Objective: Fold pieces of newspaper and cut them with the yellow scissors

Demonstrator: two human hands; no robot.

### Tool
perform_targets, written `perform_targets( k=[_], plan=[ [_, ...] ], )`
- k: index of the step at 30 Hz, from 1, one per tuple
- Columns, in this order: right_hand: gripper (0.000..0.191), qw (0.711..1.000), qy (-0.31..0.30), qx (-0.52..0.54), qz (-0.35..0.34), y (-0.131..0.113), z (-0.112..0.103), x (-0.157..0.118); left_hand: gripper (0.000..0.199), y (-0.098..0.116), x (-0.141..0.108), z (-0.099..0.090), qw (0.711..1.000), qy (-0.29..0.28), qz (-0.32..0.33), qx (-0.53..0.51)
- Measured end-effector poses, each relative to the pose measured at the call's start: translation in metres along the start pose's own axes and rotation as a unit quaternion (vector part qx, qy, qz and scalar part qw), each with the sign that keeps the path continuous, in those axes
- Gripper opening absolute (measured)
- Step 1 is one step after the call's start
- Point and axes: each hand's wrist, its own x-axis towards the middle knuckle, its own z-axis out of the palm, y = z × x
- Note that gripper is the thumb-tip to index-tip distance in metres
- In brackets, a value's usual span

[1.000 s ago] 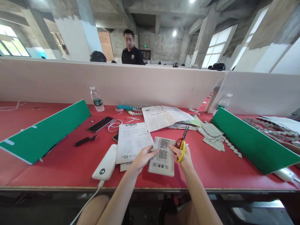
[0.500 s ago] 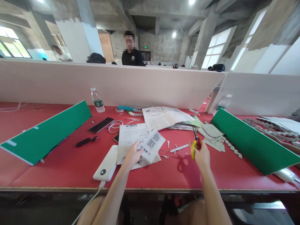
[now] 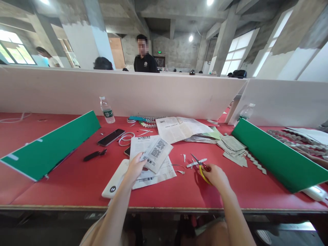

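Note:
My left hand (image 3: pixel 135 166) pinches the lower left edge of a folded piece of newspaper (image 3: pixel 157 153) with large dark characters on it. Beneath it, more newspaper sheets (image 3: pixel 164 176) lie on the red table (image 3: pixel 179 196). My right hand (image 3: pixel 216 177) is closed on a pair of scissors (image 3: pixel 202 169) with yellow and red handles. Their blades point up and to the left, above thin paper scraps (image 3: pixel 191 164). The scissors and the held newspaper are apart.
A white power bank (image 3: pixel 114 182) with a cable lies by my left forearm. Beyond it are a phone (image 3: pixel 111 137) and a water bottle (image 3: pixel 107 110). Green boards (image 3: pixel 276 155) stand at both sides. Cut newspaper pieces (image 3: pixel 233 145) are stacked at right. A person (image 3: pixel 145 63) stands behind the white partition.
My left hand has moved the newspaper piece left and slightly up. My right hand has swung the scissors left, so their blades, formerly pointing away, now point toward the paper.

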Motion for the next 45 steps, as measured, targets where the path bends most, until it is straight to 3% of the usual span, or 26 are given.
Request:
perform_targets(
  k=[4, 8, 11, 13, 14, 16, 18, 20, 23, 27, 29, 30, 33, 36, 39, 45],
  plan=[
    [0.03, 0.996, 0.032, -0.069, 0.037, -0.018, 0.005, -0.003, 0.03, -0.002, -0.002, 0.006, 0.999, -0.044, 0.024, 0.017],
    [0.03, 0.996, 0.054, -0.061, 0.047, -0.02, 0.005, -0.002, 0.023, 0.001, -0.008, 0.011, 0.991, -0.127, 0.039, 0.035],
    [0.037, 0.989, 0.142, 0.021, 0.034, -0.023, 0.006, 0.002, 0.022, 0.002, -0.011, 0.016, 0.985, -0.14, 0.069, 0.079],
    [0.043, 0.973, 0.161, 0.164, -0.014, -0.029, 0.005, 0.003, 0.021, 0.002, -0.012, 0.019, 0.978, -0.14, 0.097, 0.119],
    [0.046, 0.956, 0.128, 0.258, -0.049, -0.033, 0.004, 0.003, 0.019, 0.002, -0.012, 0.021, 0.973, -0.145, 0.113, 0.138],
    [0.053, 0.896, -0.005, 0.426, -0.123, -0.04, 0.002, 0.001, 0.017, 0.001, -0.012, 0.025, 0.962, -0.162, 0.147, 0.163],
    [0.049, 0.844, -0.111, 0.495, -0.174, -0.045, 0.001, -0.004, 0.017, 0.001, -0.012, 0.03, 0.955, -0.172, 0.171, 0.17],
    [0.037, 0.843, -0.13, 0.483, -0.198, -0.048, 0.002, -0.008, 0.015, 0.002, -0.013, 0.035, 0.952, -0.175, 0.185, 0.171],
    [0.026, 0.868, -0.086, 0.448, -0.198, -0.044, 0.007, -0.008, 0.017, 0.005, -0.015, 0.045, 0.958, -0.173, 0.171, 0.154],
    [0.024, 0.875, 0.026, 0.465, -0.132, -0.014, 0.004, 0.011, 0.04, 0.007, -0.015, 0.056, 0.977, -0.167, 0.115, 0.065],
    [0.026, 0.844, 0.14, 0.517, -0.028, 0.014, -0.008, 0.031, 0.048, 0.007, -0.013, 0.057, 0.982, -0.148, 0.105, 0.051],
    [0.028, 0.81, 0.228, 0.538, 0.055, 0.031, -0.016, 0.042, 0.05, 0.007, -0.011, 0.057, 0.984, -0.134, 0.102, 0.056],
    [0.025, 0.763, 0.332, 0.534, 0.151, 0.08, -0.042, 0.079, 0.05, 0.004, -0.006, 0.052, 0.987, -0.108, 0.085, 0.081],
    [0.021, 0.734, 0.368, 0.527, 0.221, 0.116, -0.061, 0.112, 0.048, 0.0, -0.001, 0.047, 0.988, -0.101, 0.072, 0.09],
    [0.019, 0.72, 0.382, 0.512, 0.269, 0.132, -0.064, 0.136, 0.047, -0.003, 0.002, 0.045, 0.988, -0.094, 0.062, 0.105],
    [0.019, 0.742, 0.393, 0.48, 0.252, 0.135, -0.06, 0.155, 0.048, -0.006, 0.005, 0.032, 0.973, -0.064, 0.068, 0.211]
  ],
)
